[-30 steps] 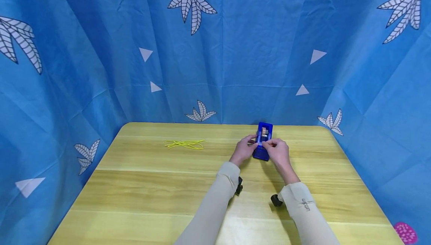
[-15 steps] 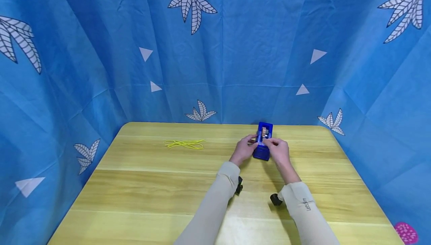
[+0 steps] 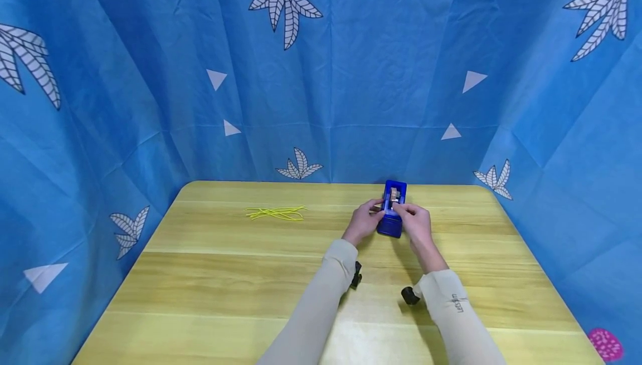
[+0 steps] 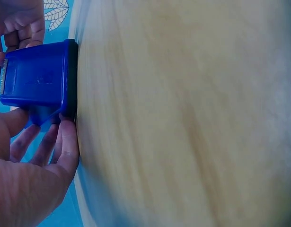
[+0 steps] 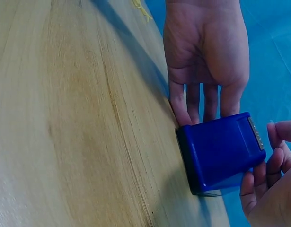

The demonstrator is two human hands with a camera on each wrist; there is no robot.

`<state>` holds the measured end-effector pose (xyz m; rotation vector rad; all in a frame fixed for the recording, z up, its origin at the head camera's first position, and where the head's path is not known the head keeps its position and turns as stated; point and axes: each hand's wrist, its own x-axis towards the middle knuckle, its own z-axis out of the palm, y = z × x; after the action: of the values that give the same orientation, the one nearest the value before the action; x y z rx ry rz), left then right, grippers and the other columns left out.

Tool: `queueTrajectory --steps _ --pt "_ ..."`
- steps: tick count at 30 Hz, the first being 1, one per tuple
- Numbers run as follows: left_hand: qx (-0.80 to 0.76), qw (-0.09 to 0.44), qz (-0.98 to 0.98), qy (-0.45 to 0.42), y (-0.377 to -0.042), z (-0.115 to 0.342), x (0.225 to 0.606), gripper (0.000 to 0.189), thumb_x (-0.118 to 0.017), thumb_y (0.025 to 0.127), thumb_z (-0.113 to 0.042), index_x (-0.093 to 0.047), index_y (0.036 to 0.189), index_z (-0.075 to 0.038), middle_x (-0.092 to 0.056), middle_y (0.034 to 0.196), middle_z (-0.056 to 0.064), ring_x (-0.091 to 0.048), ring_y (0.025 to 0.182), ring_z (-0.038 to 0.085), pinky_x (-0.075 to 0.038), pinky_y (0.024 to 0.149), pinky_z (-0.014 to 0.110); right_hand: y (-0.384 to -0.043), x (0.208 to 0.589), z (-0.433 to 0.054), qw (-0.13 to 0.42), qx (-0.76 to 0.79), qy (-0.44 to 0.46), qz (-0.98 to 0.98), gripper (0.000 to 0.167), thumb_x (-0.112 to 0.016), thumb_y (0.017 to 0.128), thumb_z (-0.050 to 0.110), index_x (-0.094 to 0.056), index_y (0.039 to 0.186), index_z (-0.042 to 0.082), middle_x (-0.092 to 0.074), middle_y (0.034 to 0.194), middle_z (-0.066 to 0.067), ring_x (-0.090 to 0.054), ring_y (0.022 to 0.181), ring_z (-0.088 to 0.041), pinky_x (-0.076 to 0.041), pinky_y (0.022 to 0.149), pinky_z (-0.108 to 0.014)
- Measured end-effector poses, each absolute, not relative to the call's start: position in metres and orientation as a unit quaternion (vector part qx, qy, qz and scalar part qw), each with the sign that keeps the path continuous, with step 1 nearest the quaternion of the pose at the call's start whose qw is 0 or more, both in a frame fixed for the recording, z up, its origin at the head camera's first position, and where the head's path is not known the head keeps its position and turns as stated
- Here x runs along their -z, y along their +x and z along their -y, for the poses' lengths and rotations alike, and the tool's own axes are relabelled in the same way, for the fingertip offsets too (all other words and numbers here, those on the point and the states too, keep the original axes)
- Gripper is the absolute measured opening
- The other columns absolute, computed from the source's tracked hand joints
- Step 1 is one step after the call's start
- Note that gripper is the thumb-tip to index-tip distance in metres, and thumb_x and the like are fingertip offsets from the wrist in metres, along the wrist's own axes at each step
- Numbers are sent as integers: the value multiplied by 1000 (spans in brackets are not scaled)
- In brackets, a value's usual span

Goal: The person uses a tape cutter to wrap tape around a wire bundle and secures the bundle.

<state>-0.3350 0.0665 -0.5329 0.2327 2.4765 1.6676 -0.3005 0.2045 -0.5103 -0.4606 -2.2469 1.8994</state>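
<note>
A blue tape dispenser (image 3: 389,227) stands near the table's back edge, with a roll of tape (image 3: 393,193) in its well. Its toothed metal cutter (image 5: 256,134) shows at the front top edge. My left hand (image 3: 363,223) holds the dispenser by its left side, fingers low along the wall and thumb near the top, as the left wrist view shows. Over the front of the well, just behind the cutter, my right hand (image 3: 416,224) has its thumb and fingertips drawn close together. I cannot tell whether these fingertips pinch the tape's end.
A loose bundle of thin yellow cords (image 3: 275,213) lies to the left on the wooden table (image 3: 225,281). Behind the table hangs a blue curtain (image 3: 376,75) with leaf prints, close to the dispenser's far end. Both forearms come in from the near side.
My right fingertips have moved slightly away from me, from the cutter end toward the tape roll. My left hand and the dispenser have stayed in place.
</note>
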Motion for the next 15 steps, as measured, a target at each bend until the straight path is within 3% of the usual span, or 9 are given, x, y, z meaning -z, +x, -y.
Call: queueTrajectory --steps 7,15 --pt "-558 75 -823 75 -336 -67 536 38 -61 106 -20 -62 144 -21 -70 128 9 -71 115 27 -58 97 39 -299 512 -204 86 -638 -160 749 26 -72 98 24 -75 101 -2 -69 97 2 -55 94 -14 -46 75 -21" --pt "-566 77 -817 77 -337 -66 535 39 -62 106 -19 -62 144 -21 -70 127 9 -70 115 27 -59 96 39 -297 515 -204 84 -630 -165 754 32 -71 99 29 -75 100 -2 -68 100 0 -54 93 -14 -46 74 -21"
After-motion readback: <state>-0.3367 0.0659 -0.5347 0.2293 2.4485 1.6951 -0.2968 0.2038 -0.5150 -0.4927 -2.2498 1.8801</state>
